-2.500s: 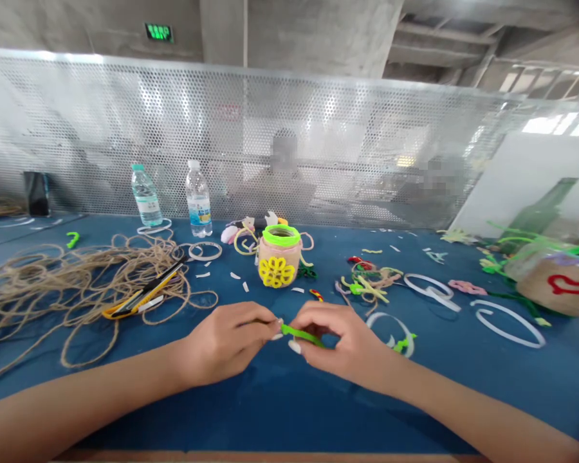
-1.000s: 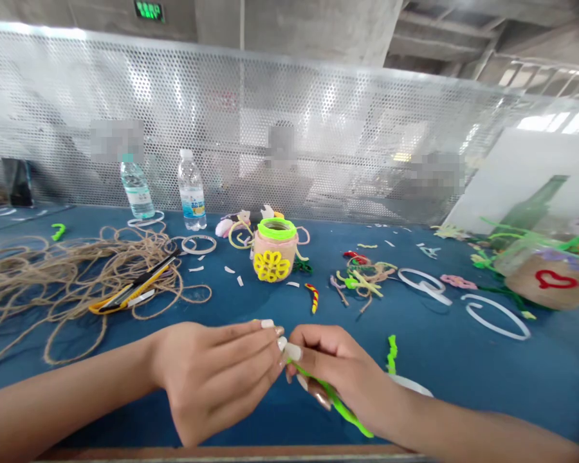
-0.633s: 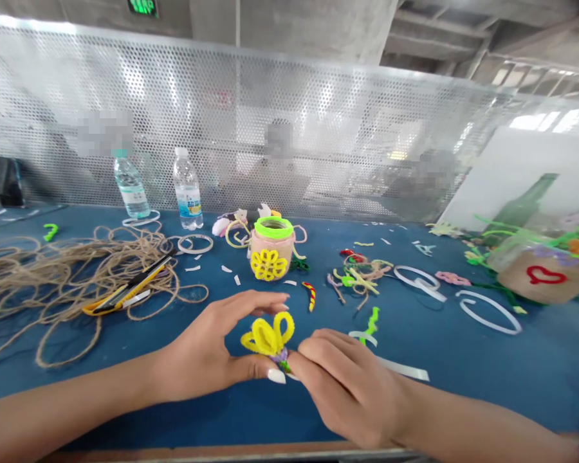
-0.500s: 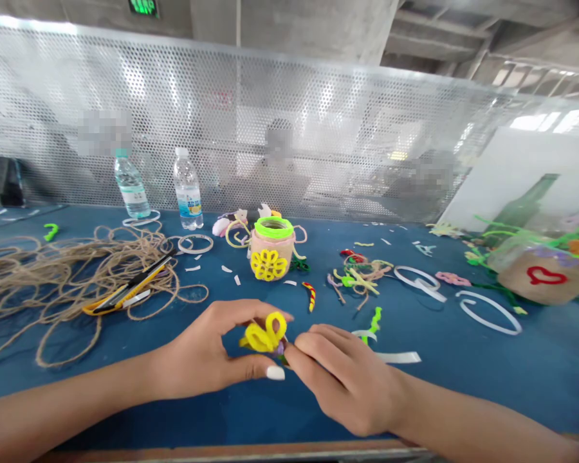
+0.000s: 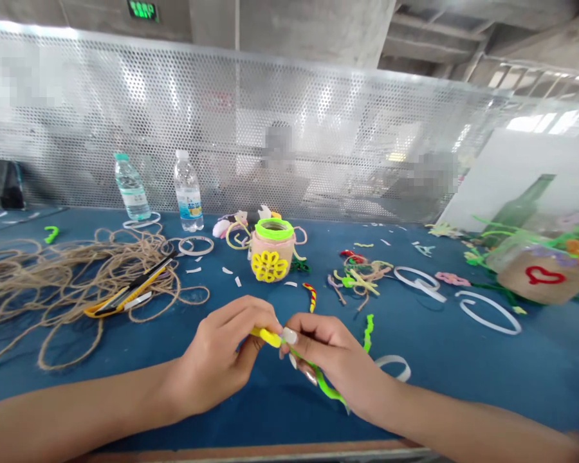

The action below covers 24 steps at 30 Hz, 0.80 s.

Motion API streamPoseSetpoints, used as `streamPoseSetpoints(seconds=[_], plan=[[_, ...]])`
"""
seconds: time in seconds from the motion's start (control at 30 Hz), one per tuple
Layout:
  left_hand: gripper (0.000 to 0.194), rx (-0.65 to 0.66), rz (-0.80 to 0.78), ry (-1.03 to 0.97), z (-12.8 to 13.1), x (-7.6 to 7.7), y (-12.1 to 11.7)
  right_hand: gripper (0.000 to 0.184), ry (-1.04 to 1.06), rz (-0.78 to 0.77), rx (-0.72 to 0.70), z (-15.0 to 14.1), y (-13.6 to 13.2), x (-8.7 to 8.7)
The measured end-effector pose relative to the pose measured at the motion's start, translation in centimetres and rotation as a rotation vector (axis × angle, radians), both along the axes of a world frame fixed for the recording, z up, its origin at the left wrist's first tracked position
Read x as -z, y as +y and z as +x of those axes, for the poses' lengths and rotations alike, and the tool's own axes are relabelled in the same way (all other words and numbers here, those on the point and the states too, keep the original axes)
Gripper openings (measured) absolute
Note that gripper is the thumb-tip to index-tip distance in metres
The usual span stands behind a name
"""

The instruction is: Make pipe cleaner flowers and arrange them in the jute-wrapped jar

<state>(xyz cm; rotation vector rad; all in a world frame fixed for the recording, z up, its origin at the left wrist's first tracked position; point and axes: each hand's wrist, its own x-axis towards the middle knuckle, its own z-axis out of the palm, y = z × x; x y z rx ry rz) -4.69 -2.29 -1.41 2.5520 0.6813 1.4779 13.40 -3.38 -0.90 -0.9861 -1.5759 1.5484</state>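
Observation:
Near the front of the table, my left hand (image 5: 226, 357) is closed on a yellow pipe-cleaner flower (image 5: 269, 337), most of it hidden by the fingers. Fingertip to fingertip with it, my right hand (image 5: 338, 354) pinches a bright green pipe cleaner (image 5: 329, 388), whose free end curves down below the palm. The two pieces meet between my hands; whether they are joined is hidden. Beyond them stands a jar (image 5: 271, 247) wrapped in beige, with a green rim and a yellow flower on its front. A red and yellow twisted piece (image 5: 311, 297) lies just behind my fingers.
Left lies tangled twine (image 5: 77, 276) with a yellow utility knife (image 5: 130, 286) on it. Two water bottles (image 5: 189, 193) stand at the back against a perforated metal screen (image 5: 318, 141). White tape loops (image 5: 487, 314), pipe-cleaner scraps (image 5: 361, 276) and a heart-decorated jar (image 5: 543, 276) are on the right.
My left fingers have closed over the yellow flower and turned it sideways. My right hand has rotated, so its thumb and the green pipe cleaner now show. A white strip beside it appears curled.

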Motion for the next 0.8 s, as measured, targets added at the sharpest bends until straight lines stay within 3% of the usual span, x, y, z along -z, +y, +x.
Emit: streamPoseSetpoints(seconds=[0.07,0.17,0.3,0.4,0.67,0.8], plan=[[0.029,0.01,0.116,0.041,-0.04,0.12,0.1,0.037,0.131,-0.176,-0.009,-0.28,-0.01,0.02],[0.026,0.053,0.119,0.053,-0.08,-0.15,0.35,0.035,0.218,-0.23,-0.019,-0.29,0.07,0.09],[0.008,0.105,-0.335,-0.043,-0.06,-0.63,0.66,0.028,0.212,-0.168,0.016,0.01,0.44,0.17],[0.017,0.131,-0.589,-0.109,-0.12,-0.7,0.7,0.026,0.203,-0.165,0.03,0.15,0.65,0.22],[0.023,0.23,-0.951,-0.115,-0.4,-0.81,0.27,0.026,0.188,-0.14,0.001,0.26,0.66,0.28],[0.036,0.261,-0.952,-0.067,-0.79,-0.57,0.14,0.028,0.197,-0.128,-0.023,0.22,0.61,0.4]])
